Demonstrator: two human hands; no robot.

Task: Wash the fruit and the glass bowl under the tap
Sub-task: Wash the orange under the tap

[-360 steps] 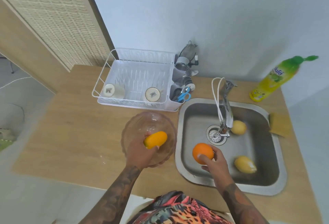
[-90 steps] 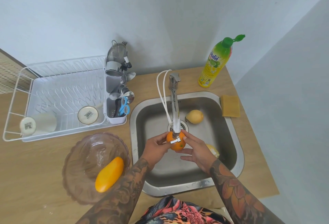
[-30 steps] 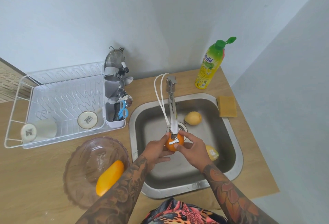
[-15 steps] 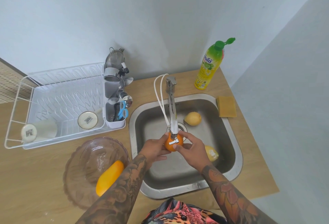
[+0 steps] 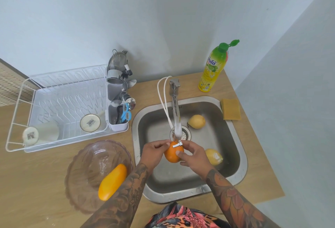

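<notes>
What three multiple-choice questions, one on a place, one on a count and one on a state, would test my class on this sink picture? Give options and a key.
1. Where does the long yellow fruit lie?
A. in the glass bowl
B. in the sink
C. in the dish rack

2. How many yellow fruits lie on the sink floor?
A. none
B. two
C. four

3. What are the hands doing with the orange?
A. both hold it under the tap
B. only one touches it
C. neither touches it

Key:
1 A, it rests against the bowl's inner wall on the counter.
2 B, one near the drain, one beside the right hand.
3 A, the left hand and the right hand curl round the orange just below the spout.
</notes>
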